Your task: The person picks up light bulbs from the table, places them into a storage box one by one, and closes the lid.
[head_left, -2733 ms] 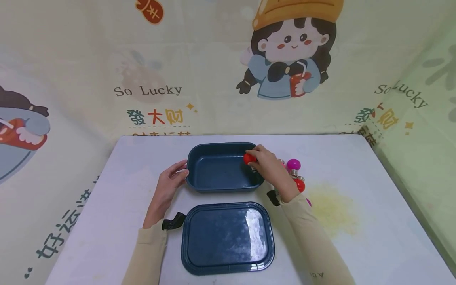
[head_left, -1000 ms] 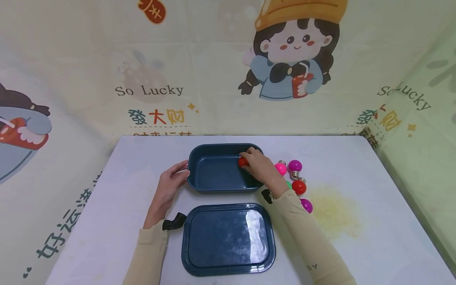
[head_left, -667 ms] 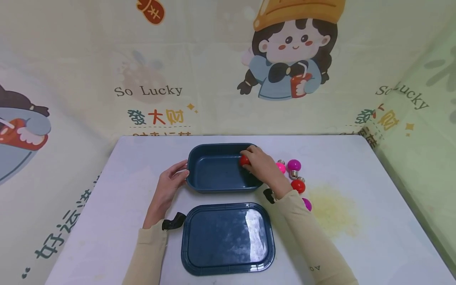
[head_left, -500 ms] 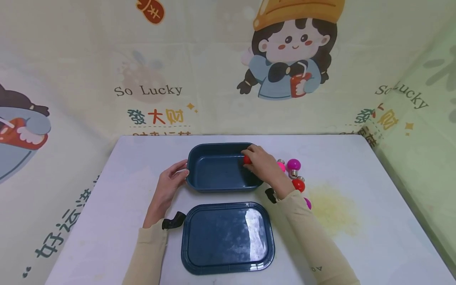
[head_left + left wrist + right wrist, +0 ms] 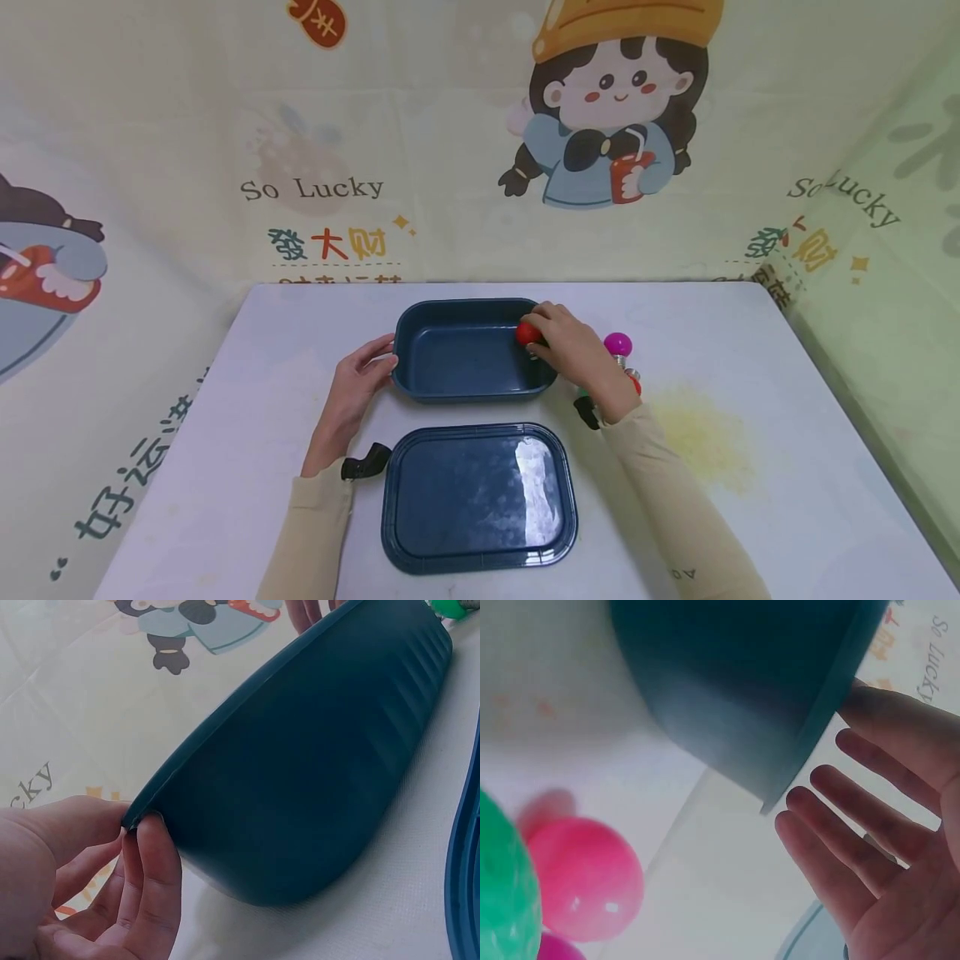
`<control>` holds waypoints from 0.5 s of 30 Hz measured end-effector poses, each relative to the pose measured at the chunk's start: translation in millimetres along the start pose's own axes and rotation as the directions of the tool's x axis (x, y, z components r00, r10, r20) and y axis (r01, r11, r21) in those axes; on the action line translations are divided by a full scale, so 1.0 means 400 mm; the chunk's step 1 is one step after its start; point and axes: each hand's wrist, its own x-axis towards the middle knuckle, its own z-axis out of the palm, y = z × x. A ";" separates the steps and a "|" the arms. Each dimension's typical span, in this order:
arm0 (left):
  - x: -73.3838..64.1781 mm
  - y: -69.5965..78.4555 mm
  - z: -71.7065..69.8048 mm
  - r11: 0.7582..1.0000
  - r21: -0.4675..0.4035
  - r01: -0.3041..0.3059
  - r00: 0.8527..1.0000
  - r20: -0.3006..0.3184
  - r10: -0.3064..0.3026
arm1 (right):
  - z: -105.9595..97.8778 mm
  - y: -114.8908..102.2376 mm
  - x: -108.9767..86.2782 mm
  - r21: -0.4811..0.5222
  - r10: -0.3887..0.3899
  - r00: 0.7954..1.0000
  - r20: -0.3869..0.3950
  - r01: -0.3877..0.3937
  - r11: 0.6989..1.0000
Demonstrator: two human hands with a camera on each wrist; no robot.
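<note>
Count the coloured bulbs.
5 distinct: a red bulb in the right hand; a purple bulb, second red bulb, green bulb and pink bulb on the table, right of the box. The right arm may hide more.

I identify one white desk (image 5: pixel 247 417), marked by a yellowish patch (image 5: pixel 705 442) at right. Directly on it I log a dark blue rectangular container (image 5: pixel 457 358); a matching lid (image 5: pixel 461 500), flat, just in front of it; and, to the container's right, a magenta bulb (image 5: pixel 618 343), a red bulb (image 5: pixel 637 386), a pink bulb (image 5: pixel 585 877) and a green bulb (image 5: pixel 502 881).
</note>
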 end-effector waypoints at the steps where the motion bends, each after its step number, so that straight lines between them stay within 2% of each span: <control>1: 0.000 0.000 0.000 1.000 0.000 -0.002 1.000 0.001 0.002 | -0.002 0.002 -0.003 -0.003 -0.001 1.000 -0.002 0.001 1.000; 7: -0.001 0.001 0.000 1.000 0.004 0.000 1.000 0.004 0.000 | -0.017 0.016 -0.020 -0.018 -0.006 1.000 -0.001 0.006 1.000; 15: 0.003 -0.001 -0.001 1.000 -0.003 -0.003 1.000 0.003 0.003 | -0.032 0.035 -0.042 -0.018 0.031 0.999 0.021 -0.030 0.999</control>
